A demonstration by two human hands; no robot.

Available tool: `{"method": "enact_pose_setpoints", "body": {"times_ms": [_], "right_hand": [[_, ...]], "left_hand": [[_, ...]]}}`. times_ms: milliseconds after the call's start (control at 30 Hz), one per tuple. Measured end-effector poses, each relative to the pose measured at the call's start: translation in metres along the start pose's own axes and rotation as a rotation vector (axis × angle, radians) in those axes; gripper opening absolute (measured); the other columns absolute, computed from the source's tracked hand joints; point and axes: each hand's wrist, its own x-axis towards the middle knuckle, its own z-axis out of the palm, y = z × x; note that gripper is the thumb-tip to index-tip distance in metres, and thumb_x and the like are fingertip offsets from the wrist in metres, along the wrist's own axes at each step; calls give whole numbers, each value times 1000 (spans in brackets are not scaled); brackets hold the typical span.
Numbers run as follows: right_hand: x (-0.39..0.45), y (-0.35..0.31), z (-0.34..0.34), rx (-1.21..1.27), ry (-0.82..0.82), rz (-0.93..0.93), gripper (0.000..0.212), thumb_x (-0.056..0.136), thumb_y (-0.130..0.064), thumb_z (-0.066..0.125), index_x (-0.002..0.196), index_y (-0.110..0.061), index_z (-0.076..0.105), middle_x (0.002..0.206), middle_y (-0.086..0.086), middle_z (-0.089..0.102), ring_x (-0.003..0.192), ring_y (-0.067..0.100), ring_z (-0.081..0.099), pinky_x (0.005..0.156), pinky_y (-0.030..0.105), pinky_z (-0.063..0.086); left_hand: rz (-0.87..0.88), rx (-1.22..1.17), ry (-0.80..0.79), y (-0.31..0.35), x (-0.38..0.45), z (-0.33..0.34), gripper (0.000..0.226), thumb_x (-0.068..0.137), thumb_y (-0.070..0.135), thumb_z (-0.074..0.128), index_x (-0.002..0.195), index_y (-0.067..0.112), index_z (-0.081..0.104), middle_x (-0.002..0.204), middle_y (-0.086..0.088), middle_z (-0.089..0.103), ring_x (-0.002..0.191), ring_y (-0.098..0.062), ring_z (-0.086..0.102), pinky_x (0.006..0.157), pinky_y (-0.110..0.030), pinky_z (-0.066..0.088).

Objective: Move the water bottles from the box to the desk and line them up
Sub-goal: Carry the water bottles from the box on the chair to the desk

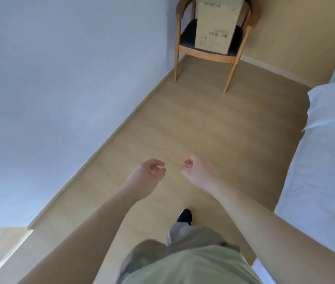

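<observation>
A tall cardboard box (215, 27) stands on the dark seat of a wooden armchair (232, 56) at the far end of the room, in the corner. Its top is cut off by the frame, so no bottles show. My left hand (148, 177) and my right hand (193, 171) hang in front of me over the floor, far short of the box. Both have loosely curled fingers and hold nothing. No desk is in view.
A pale wall (60, 78) runs along the left with a skirting board. A bed with white bedding (326, 150) fills the right side. Wooden floor (193, 124) stretches between them up to the chair. My dark shoe (185, 216) steps forward.
</observation>
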Motion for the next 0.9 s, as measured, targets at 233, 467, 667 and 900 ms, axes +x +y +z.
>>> {"method": "enact_pose_setpoints", "body": {"times_ms": [233,467,667,900], "right_hand": [[79,-18,-56,16,13,51,26,91,-27,55,115,-18,62,109,1,67,98,21,63,83,30,48],[175,-41,-107,93,50,100,21,91,-30,55,111,-27,60,110,-6,63,96,16,63,84,31,50],[265,-80,-168,139,162,197,22,91,-28,56,113,-24,62,110,-4,64,94,16,64,81,29,51],[348,-126,-228,178,269,236,24,93,-27,57,115,-20,62,110,-2,66,94,20,65,81,31,53]], "left_hand": [[3,83,-94,61,88,-16,17,91,41,55,107,43,62,98,14,68,74,-15,68,72,-32,55],[37,80,-180,126,203,-36,16,94,36,54,107,43,61,90,15,72,82,-6,67,67,-22,45],[135,101,-268,196,315,-62,24,95,33,55,117,31,64,94,12,70,71,-6,65,59,-18,45],[198,159,-359,263,417,-90,27,96,27,57,122,21,64,104,0,70,91,-23,69,82,-34,54]]}}
